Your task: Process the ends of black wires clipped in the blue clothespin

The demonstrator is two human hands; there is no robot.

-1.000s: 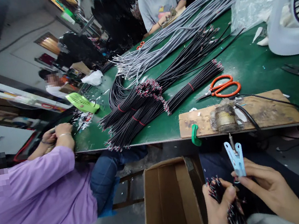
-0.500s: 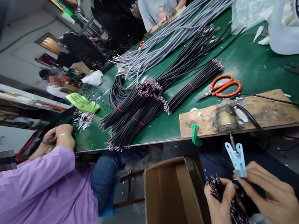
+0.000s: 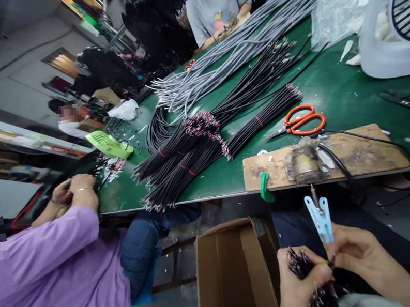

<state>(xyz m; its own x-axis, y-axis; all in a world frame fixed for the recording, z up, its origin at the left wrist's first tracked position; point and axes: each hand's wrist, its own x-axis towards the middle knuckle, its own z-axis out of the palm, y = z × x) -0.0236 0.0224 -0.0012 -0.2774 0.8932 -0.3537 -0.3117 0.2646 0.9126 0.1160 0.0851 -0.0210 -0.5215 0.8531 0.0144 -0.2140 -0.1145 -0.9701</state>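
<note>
1. In the lower right, below the surface's edge, clasps with the left hand [image 3: 298,284] a bundle of thin black wires [image 3: 301,263], fingers curled closed around it and thumb laid across; shows red and white at the wire tips.
2. Just beside, with the right hand [image 3: 363,253], pinches a wire end [image 3: 332,260], fingers bent, nearly together at the tips; cannot tell of contact with the blue clip [image 3: 319,218] directly above.
3. Above the clip, shows a grimy metal housing [image 3: 306,165] on a wooden board [image 3: 369,147], at the edge of the green surface [image 3: 343,109].
4. Left of the hands, shows a cardboard box [image 3: 231,285].
5. Behind the board, shows orange-handled scissors [image 3: 304,120]; farther left, red-banded black cables [image 3: 169,172]; beyond, long grey cables [image 3: 250,46].
6. At far left, shows a person in purple [image 3: 63,271].
</note>
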